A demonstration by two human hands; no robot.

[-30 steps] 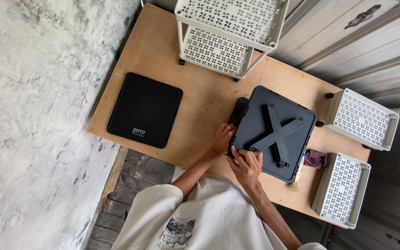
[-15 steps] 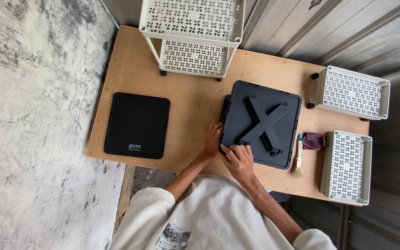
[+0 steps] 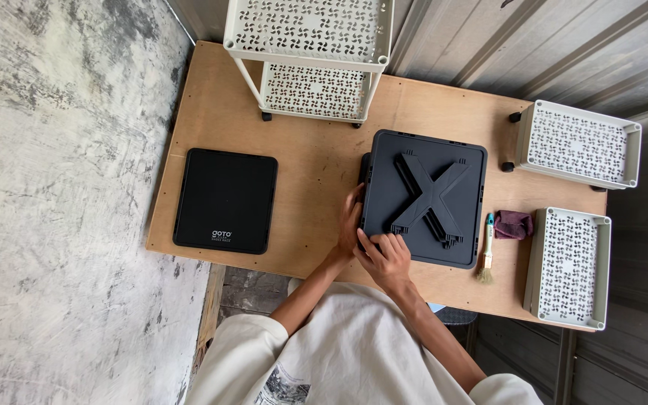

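Case (image 3: 423, 196): dark, square, raised X on top; sits right of the table (image 3: 316, 172) centre.
Left hand (image 3: 351, 225): fingers spread flat against the case's 9 o'clock edge, clamped on nothing.
Right hand (image 3: 386, 257): fingers together, pressing on the case's 7 o'clock corner.
Brush (image 3: 486, 250): just off the case's 4 o'clock corner.
Risk: a hard push could slide the case into the brush, since neither hand grips it.

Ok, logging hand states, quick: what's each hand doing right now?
Left hand: open, fingers against the dark box at its left side.
Right hand: open, fingertips on the box's near edge.
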